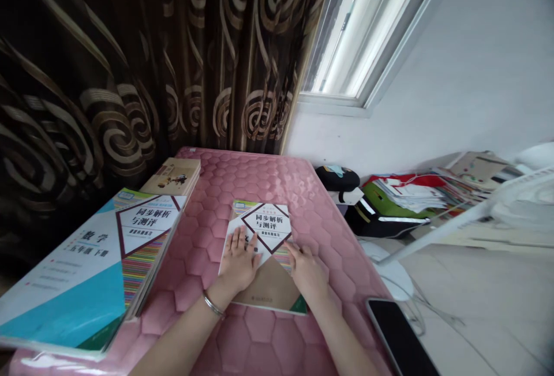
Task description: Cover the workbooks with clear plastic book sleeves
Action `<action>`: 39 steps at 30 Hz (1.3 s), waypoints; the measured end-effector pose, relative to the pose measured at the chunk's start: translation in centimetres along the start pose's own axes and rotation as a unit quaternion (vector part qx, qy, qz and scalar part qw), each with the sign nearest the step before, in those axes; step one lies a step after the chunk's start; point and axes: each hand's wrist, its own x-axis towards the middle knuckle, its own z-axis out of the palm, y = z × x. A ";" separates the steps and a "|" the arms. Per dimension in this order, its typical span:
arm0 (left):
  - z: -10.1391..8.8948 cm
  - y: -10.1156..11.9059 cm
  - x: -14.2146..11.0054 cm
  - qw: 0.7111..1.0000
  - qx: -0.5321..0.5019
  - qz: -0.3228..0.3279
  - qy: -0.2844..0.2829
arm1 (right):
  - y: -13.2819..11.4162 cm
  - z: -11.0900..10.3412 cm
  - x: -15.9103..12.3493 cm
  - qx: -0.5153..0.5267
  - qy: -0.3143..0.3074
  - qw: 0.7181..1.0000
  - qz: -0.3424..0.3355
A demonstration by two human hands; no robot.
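Note:
A workbook point(265, 227) with a white diamond title panel and a brown lower half lies flat in the middle of the pink quilted table top point(255, 174). My left hand point(239, 261) rests palm down on its left half, fingers stretched flat. A thin bracelet point(212, 305) circles that wrist. My right hand point(306, 269) lies on the book's right edge with its fingers extended along the cover. Neither hand holds anything.
A stack of larger blue and white workbooks point(93, 269) sits at the left, with a small tan book point(173, 176) behind it. A black phone point(400, 335) lies at the table's right edge. A dark patterned curtain point(130, 59) hangs behind. Papers and bags point(407, 194) clutter the floor at right.

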 end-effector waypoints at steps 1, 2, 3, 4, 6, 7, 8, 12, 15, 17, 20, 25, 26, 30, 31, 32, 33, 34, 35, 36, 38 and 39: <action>0.0 0.1 0.0 1.000 0.001 0.000 0.003 | -0.3 -0.1 -0.4 -0.015 0.018 1.000 -0.006; 0.1 0.2 0.0 1.000 0.002 -0.001 0.005 | -0.7 -0.1 -0.9 -0.027 0.039 0.999 -0.020; 0.1 0.3 0.0 1.000 0.002 -0.001 0.006 | -1.1 0.0 -1.4 -0.032 0.057 0.997 -0.044; 0.1 0.4 0.0 1.000 0.002 -0.001 0.006 | -1.5 0.2 -2.0 -0.032 0.067 0.994 -0.075; 0.0 0.5 0.1 1.000 0.000 -0.002 0.005 | -2.3 1.0 -3.3 -0.017 0.056 0.988 -0.141; -0.1 0.5 0.1 1.000 -0.001 -0.002 0.005 | -2.4 1.4 -3.8 -0.008 0.040 0.985 -0.169; -0.2 0.5 0.0 1.000 -0.002 0.000 0.004 | -2.5 1.9 -4.2 0.000 0.025 0.982 -0.186; -0.6 -0.3 -0.7 1.000 -0.001 -0.004 0.007 | -1.7 3.4 -5.1 0.012 0.002 0.985 -0.171; -0.5 -1.0 -1.6 1.000 0.012 -0.022 0.009 | -1.1 3.6 -5.2 0.011 -0.003 0.988 -0.155; -0.3 -1.3 -2.1 0.999 0.022 -0.023 0.008 | -0.9 3.5 -5.2 0.014 -0.008 0.987 -0.160; -0.1 -1.2 -2.3 0.999 0.036 -0.024 0.007 | -0.8 3.1 -5.2 0.023 -0.025 0.985 -0.168; 0.0 -0.9 -2.2 0.998 0.050 -0.025 0.008 | -2.9 2.1 -3.9 0.036 -0.065 0.987 -0.139; 0.0 -1.0 -2.2 0.998 0.050 -0.025 0.007 | -3.9 1.9 -3.3 0.040 -0.062 0.988 -0.133; 0.0 -1.1 -2.3 0.999 0.047 -0.012 -0.007 | -7.5 1.9 0.3 0.064 -0.037 0.981 -0.182; 0.0 -1.1 -2.3 0.999 0.046 -0.010 -0.007 | -7.9 2.1 1.4 0.065 -0.033 0.977 -0.200; 0.0 -1.1 -2.3 0.999 0.045 -0.010 -0.003 | -7.9 2.2 2.5 0.062 -0.028 0.975 -0.210; 0.0 -1.1 -2.3 0.999 0.045 -0.012 0.004 | -7.6 2.4 3.5 0.056 -0.023 0.976 -0.210; 0.0 -1.1 -2.3 0.999 0.045 -0.015 0.014 | -7.0 2.5 4.5 0.048 -0.019 0.978 -0.201; 0.0 -1.1 -2.3 0.998 0.047 -0.018 0.022 | -6.2 2.5 5.4 0.039 -0.015 0.982 -0.184; 0.0 -1.1 -2.4 0.998 0.048 -0.021 0.027 | -5.4 2.5 6.2 0.030 -0.012 0.986 -0.161; 0.0 -1.0 -2.5 0.998 0.052 -0.027 0.029 | -3.8 2.5 7.4 0.020 -0.012 0.993 -0.114; 0.0 -0.8 -2.6 0.998 0.054 -0.031 0.029 | -3.2 2.5 7.8 0.017 -0.014 0.995 -0.098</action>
